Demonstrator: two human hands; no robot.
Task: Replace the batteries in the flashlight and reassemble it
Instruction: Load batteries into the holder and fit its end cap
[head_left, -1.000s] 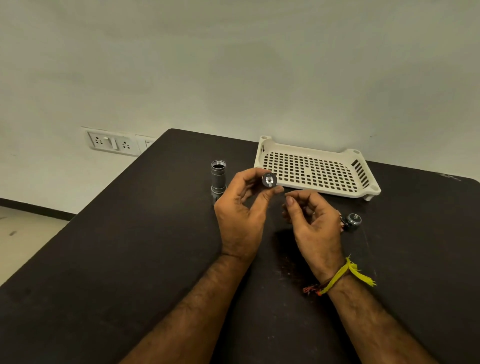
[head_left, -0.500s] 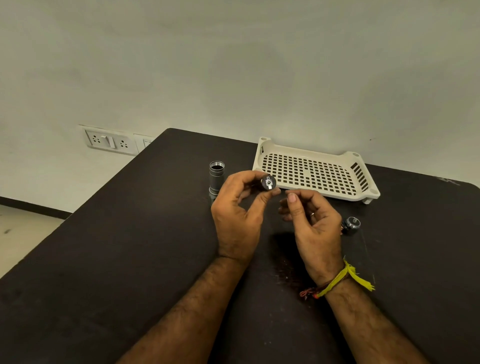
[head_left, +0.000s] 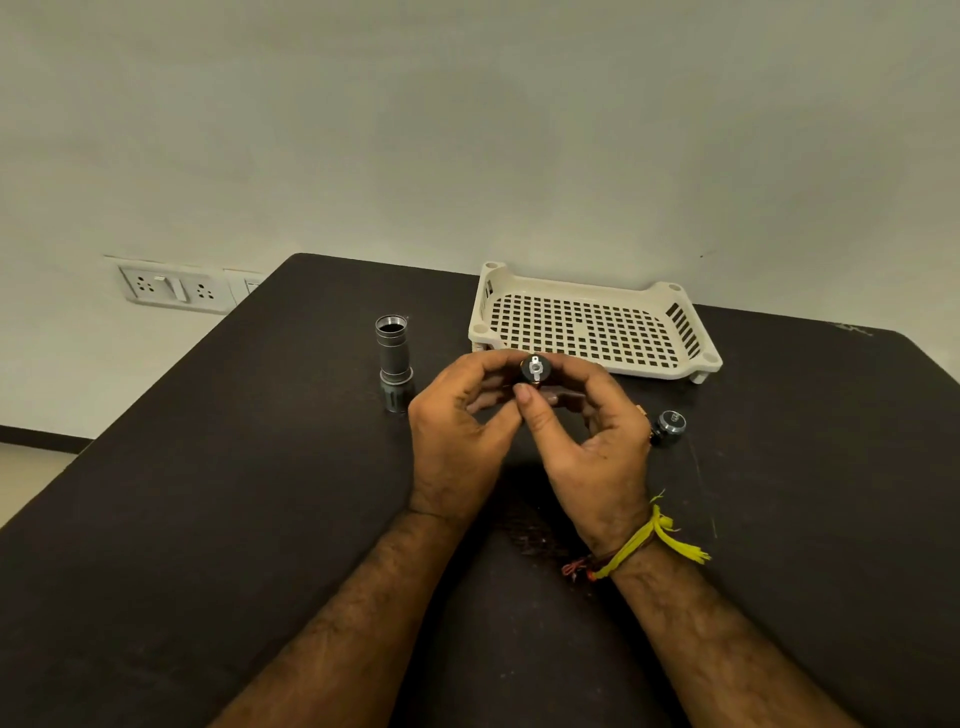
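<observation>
A small black round battery holder (head_left: 535, 369) with a metal contact on its end is held above the dark table (head_left: 208, 519). My left hand (head_left: 462, 431) grips it from the left with curled fingers. My right hand (head_left: 587, 441) grips it from the right, thumb tip just under it. The grey flashlight body (head_left: 393, 361) stands upright on its head, open end up, left of my hands. The flashlight tail cap (head_left: 669, 427) lies on the table to the right of my right hand.
A cream perforated plastic tray (head_left: 592, 325) sits behind my hands near the table's far edge. Wall sockets (head_left: 171, 288) are on the wall at the left. The table's left edge runs diagonally toward me.
My right hand has moved left and up to join my left hand on the battery holder. Both hands have come together; the flashlight body and tail cap have not moved.
</observation>
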